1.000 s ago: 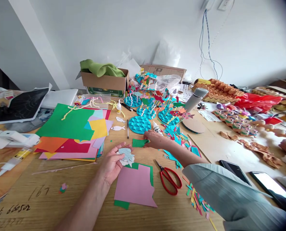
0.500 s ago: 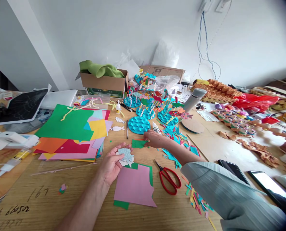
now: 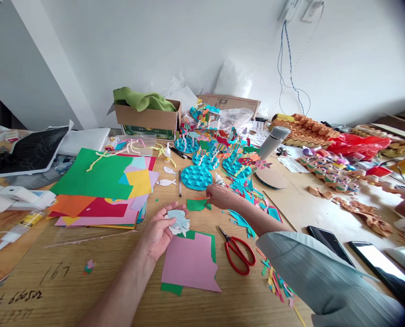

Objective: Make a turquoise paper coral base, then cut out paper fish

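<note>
My left hand [image 3: 160,231] lies palm up on the wooden table [image 3: 86,272] and cradles a pale blue and white paper fish [image 3: 178,221] with its thumb and fingers. My right hand [image 3: 221,196], in a grey-green sleeve, hovers with its fingertips bunched over the right end of a small green paper cutout [image 3: 196,205] lying on the table. I cannot tell whether those fingertips pinch anything. A small white glue bottle [image 3: 219,179] stands just behind that hand.
Red scissors [image 3: 238,254] lie open right of a pink sheet [image 3: 190,263] on green paper. A coloured paper stack [image 3: 103,186] is left, with teal discs [image 3: 196,177], a pen [image 3: 180,181] and craft scraps beyond. Two phones [image 3: 332,243] lie at right.
My right hand has lifted off the green cutout and drawn its fingertips together, shifting slightly back. The cutout now shows more fully. My left hand with the fish has stayed put.
</note>
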Demonstrator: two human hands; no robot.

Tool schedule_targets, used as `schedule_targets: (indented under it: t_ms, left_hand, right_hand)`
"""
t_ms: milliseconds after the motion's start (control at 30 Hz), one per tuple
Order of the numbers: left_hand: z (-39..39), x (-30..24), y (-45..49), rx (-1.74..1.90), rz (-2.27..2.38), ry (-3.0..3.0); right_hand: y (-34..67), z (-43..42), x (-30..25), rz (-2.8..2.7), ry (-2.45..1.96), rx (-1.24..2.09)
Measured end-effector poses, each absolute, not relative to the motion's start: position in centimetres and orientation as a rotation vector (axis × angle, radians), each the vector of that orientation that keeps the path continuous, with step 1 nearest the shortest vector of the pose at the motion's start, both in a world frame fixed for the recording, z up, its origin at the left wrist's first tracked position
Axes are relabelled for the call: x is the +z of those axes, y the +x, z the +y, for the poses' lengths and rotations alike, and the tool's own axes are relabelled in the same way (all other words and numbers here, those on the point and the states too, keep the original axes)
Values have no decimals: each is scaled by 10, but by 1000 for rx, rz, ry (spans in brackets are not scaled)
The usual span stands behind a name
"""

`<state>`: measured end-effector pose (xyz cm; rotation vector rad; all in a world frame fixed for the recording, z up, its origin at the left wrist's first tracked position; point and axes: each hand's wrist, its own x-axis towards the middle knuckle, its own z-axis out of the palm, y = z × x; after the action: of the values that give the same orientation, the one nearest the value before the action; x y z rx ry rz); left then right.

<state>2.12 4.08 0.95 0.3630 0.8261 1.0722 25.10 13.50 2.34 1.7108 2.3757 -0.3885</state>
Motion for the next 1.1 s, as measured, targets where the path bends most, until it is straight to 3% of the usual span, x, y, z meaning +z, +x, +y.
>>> schedule_targets:
  t_ms: [433,867,1100]
  left_hand:
    - [41,9,21,1073,828,380]
    - [42,12,21,1063,885,347]
    - [42,13,21,1065,900,336]
  right_hand:
    - [248,132,20,2319,1706,-372]
    - [263,126,82,2508,1787,-423]
    - [263,126,80,2573,1867,-539]
